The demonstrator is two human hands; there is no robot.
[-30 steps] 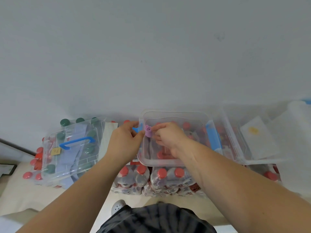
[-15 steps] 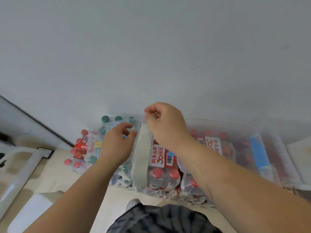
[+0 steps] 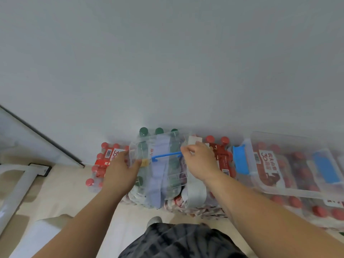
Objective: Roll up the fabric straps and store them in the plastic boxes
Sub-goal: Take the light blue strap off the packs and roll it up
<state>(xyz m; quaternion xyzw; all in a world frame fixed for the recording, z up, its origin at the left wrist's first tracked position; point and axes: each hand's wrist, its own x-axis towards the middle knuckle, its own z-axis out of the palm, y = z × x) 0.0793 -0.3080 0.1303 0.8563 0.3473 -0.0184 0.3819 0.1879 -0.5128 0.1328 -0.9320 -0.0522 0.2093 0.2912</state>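
Observation:
A clear plastic box (image 3: 141, 146) with a blue handle (image 3: 165, 155) sits on top of packs of bottles by the wall. A light blue strap (image 3: 158, 185) shows through its lid and wall. My left hand (image 3: 121, 172) grips the box's left side, thumb on the lid. My right hand (image 3: 202, 162) is at the box's right edge and pinches a white fabric strap (image 3: 195, 191). The strap's short end sticks up above my fingers, and its long part hangs down under my wrist. Whether my fingers also touch the handle's end is unclear.
A second clear plastic box (image 3: 290, 190) with blue latches (image 3: 241, 159) lies to the right on red-capped bottle packs (image 3: 104, 161). Green-capped bottles (image 3: 143, 131) stand against the wall behind the left box. A white frame (image 3: 16, 185) lies on the floor at left.
Both hands left the right-hand box and moved left. My right hand carried the white strap over. My left hand now grips the box with the blue handle.

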